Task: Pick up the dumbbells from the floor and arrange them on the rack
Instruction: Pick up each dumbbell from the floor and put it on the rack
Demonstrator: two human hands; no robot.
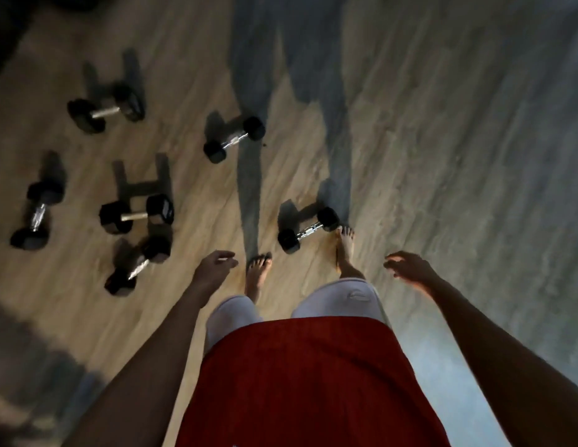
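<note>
Right now both of my hands hang over the wooden floor [442, 156] with nothing in them. My left hand [216, 269] is loose, its fingers lightly curled around nothing, and my right hand [407, 266] is much the same, fingers spread and a little bent. Six black dumbbells lie on the floor, all ahead of me and to my left. The nearest dumbbell [308, 229] lies slantwise, one head just beside the toes of my right foot [345, 250]; I cannot tell whether they touch. My left foot [258, 272] stands apart from it. The middle dumbbell [234, 139] lies farther ahead, at the edge of my shadow [248, 195]. The low dumbbell [137, 266] is left of my left hand, the level dumbbell [136, 214] just beyond it, the far-left dumbbell [36, 216] near the frame's edge, and the farthest dumbbell [105, 111] beyond them all.
</note>
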